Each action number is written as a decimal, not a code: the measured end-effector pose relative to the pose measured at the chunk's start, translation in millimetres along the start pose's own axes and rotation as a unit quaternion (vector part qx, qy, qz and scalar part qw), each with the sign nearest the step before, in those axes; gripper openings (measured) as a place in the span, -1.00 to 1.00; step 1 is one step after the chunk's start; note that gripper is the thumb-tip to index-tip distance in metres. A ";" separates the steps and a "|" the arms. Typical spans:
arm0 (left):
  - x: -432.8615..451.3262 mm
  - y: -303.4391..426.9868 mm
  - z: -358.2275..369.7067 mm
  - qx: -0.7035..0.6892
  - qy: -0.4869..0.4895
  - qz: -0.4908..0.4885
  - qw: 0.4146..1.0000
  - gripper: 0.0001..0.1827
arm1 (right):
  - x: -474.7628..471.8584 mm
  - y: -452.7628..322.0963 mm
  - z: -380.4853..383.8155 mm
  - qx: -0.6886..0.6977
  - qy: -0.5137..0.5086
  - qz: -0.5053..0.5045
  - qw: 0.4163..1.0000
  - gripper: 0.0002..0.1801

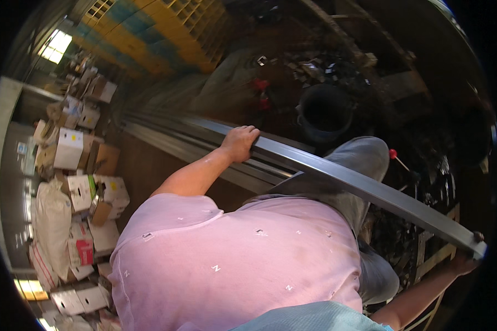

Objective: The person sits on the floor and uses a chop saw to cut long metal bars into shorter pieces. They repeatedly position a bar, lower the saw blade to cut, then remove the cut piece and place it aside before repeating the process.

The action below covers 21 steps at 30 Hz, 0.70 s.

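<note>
A long grey metal bar (pixel 339 170), seemingly a square profile, lies slantwise across the front of my body, over my knee. My left hand (pixel 241 143) grips it from above left of my knee, at the upper middle of the view. At the bar's near end, far right, my right hand (pixel 466 261) holds it from beneath; some of its fingers are hidden by the metal. Several more long metal profiles (pixel 170 138) lie beyond my left forearm, roughly alongside the bar.
A dark bucket (pixel 325 111) stands beyond my knee, near a heap of small metal pieces (pixel 314 68). Yellow and blue stacked crates (pixel 161 33) rise at the top. Cardboard boxes (pixel 68 148) and a white sack (pixel 53 223) fill the left side. A red-headed tool (pixel 393 154) lies right of my knee.
</note>
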<state>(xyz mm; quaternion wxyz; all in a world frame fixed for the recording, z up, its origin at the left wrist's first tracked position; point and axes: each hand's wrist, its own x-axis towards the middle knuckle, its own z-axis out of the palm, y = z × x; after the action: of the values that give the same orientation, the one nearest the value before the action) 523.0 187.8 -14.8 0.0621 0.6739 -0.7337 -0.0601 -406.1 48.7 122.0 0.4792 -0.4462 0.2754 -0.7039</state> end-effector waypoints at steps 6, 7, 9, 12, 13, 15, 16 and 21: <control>-48.7 -34.1 23.9 0.007 -0.073 -0.070 0.995 -0.48 | 7.2 45.0 76.5 0.119 -0.015 0.064 0.991 -0.57; -58.2 -45.1 26.9 0.004 -0.081 -0.078 0.994 -0.48 | 1.2 51.4 121.2 0.088 0.016 0.061 0.994 -0.53; -62.3 -65.7 37.3 -0.003 -0.084 -0.091 0.992 -0.45 | -11.5 50.7 165.4 0.033 0.072 0.057 0.995 -0.47; -74.5 -95.6 44.6 0.018 -0.076 -0.113 0.991 -0.38 | -19.6 61.2 157.7 0.075 -0.002 0.084 0.994 -0.43; -75.9 -99.8 41.2 0.029 -0.080 -0.118 0.989 -0.36 | -25.5 71.0 175.2 0.023 0.036 0.067 0.997 -0.41; -70.4 -100.3 25.9 0.051 -0.089 -0.125 0.987 -0.34 | -39.7 87.8 209.3 -0.085 0.118 0.041 0.989 -0.36; -61.9 -93.2 15.6 0.056 -0.075 -0.077 0.993 -0.30 | -52.3 98.1 242.1 -0.210 0.152 0.022 0.966 -0.33; 10.9 38.7 -67.0 -0.134 -0.004 0.120 0.984 -0.24 | -105.5 157.9 435.2 -0.021 0.203 0.191 0.960 -0.14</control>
<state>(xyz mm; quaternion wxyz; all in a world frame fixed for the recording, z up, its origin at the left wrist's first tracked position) 495.6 179.9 58.0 0.1552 0.5664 -0.7949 -0.1526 65.0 101.8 150.7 0.5292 -0.2433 0.4613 -0.6694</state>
